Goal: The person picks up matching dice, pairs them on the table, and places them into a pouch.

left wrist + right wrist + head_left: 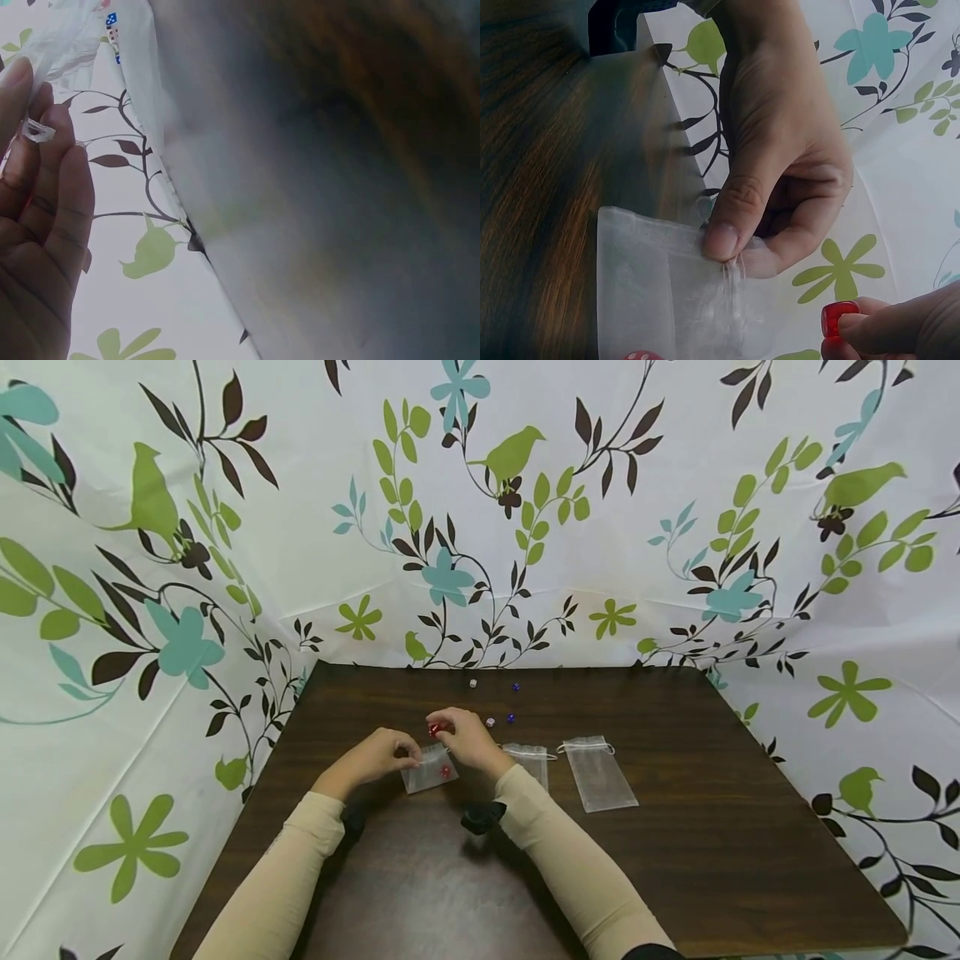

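Note:
In the head view my left hand point(372, 760) pinches the top edge of a sheer white drawstring pouch point(427, 775). A red die point(445, 772) with white dots lies inside that pouch. Just above the pouch's opening, my right hand point(468, 737) holds another red die point(434, 729). The right wrist view shows this die point(838, 318) between thumb and finger, apart from the pouch point(641, 277). There the left thumb and finger grip the gathered mouth of the pouch. A clear cord end point(39, 130) hangs by the left fingers in the left wrist view.
Beyond the right hand lie white dice, one far point(473, 683) and one near point(491, 722), and blue dice, one far point(516, 687) and one near point(511, 718). A second pouch point(534, 767) is partly behind the right wrist. A third pouch point(600, 777) lies flat farther right on the dark wooden table point(720, 843).

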Motion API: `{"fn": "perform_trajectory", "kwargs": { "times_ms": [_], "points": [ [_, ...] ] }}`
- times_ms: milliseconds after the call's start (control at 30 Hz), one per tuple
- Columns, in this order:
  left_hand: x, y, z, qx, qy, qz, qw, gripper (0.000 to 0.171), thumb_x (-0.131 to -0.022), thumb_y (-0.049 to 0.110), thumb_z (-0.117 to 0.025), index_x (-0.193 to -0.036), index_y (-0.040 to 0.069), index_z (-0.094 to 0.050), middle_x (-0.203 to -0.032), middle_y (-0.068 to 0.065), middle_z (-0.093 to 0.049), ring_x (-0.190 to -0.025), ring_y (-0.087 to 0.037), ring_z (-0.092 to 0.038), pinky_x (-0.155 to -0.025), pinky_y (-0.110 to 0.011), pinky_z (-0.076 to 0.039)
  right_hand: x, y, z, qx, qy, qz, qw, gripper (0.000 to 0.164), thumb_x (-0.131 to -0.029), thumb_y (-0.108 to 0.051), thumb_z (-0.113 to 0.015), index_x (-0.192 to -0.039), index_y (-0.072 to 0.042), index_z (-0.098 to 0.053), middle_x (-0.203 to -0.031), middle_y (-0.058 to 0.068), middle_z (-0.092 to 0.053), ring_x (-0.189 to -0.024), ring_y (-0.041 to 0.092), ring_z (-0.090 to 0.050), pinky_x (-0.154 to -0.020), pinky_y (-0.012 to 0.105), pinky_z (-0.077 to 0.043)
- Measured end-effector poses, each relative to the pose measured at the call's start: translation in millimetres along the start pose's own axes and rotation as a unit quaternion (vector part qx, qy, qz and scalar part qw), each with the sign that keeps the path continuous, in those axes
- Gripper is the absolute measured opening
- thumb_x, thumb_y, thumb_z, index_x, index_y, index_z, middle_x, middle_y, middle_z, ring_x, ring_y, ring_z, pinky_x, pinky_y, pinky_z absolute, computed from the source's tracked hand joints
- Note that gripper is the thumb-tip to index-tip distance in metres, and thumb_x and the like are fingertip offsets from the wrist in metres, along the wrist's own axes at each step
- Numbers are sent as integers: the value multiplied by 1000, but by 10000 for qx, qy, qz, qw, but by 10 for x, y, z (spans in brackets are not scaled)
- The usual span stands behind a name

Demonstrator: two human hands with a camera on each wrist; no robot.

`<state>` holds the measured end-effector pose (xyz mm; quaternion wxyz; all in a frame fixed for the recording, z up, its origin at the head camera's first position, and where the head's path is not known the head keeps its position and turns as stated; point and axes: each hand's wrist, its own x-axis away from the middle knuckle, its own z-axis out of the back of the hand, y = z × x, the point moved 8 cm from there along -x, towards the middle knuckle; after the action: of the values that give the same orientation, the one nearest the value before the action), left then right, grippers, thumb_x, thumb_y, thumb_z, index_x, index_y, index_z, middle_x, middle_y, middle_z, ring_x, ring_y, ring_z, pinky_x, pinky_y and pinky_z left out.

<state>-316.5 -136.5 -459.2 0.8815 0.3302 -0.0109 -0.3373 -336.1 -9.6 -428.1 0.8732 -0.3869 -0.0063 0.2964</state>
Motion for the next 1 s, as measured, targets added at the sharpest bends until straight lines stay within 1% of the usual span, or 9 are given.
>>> {"fn": "perform_trajectory", "kwargs": {
  "times_ms": [167,333,533,800,1000],
  "points": [
    [13,-18,-29,6,-10,-40,10000,7,-85,5,-81,-88,9,-77,-85,5,-73,-79,-7,-64,-73,-29,-55,23,-17,-32,81,-7,51,10000,28,-96,4,-65,-123,0,-69,-115,13,-70,-100,25,-68,-83,30,-54],
    [-2,2,-23,31,33,-113,9999,6,-85,5,-81,-88,8,-77,-85,4,-73,-79,-8,-65,-72,-29,-55,37,-29,-34,49,-49,10,10000,28,-97,4,-65,-124,-1,-68,-115,12,-70,-102,25,-68,-86,33,-55],
    [-2,20,-14,68,-3,-39,10000,7,-85,4,-80,-89,9,-77,-87,3,-73,-79,-10,-65,-72,-29,-55,51,-42,-45,115,-156,-8,9998,29,-97,3,-64,-126,-2,-68,-116,12,-69,-104,25,-67,-90,35,-54],
    [-16,18,-8,16,3,-78,10000,6,-86,6,-80,-89,10,-77,-87,5,-73,-79,-7,-64,-72,-29,-55,34,-15,-58,233,-181,-2,9996,30,-97,3,-64,-127,0,-67,-118,12,-68,-106,26,-66,-91,37,-54],
    [-26,23,-13,62,-11,-95,9999,5,-87,7,-80,-90,10,-77,-87,5,-73,-79,-7,-64,-72,-29,-55,23,16,-84,361,-177,22,9992,29,-96,3,-65,-125,0,-68,-116,12,-69,-105,25,-66,-91,37,-53]
  ]
}}
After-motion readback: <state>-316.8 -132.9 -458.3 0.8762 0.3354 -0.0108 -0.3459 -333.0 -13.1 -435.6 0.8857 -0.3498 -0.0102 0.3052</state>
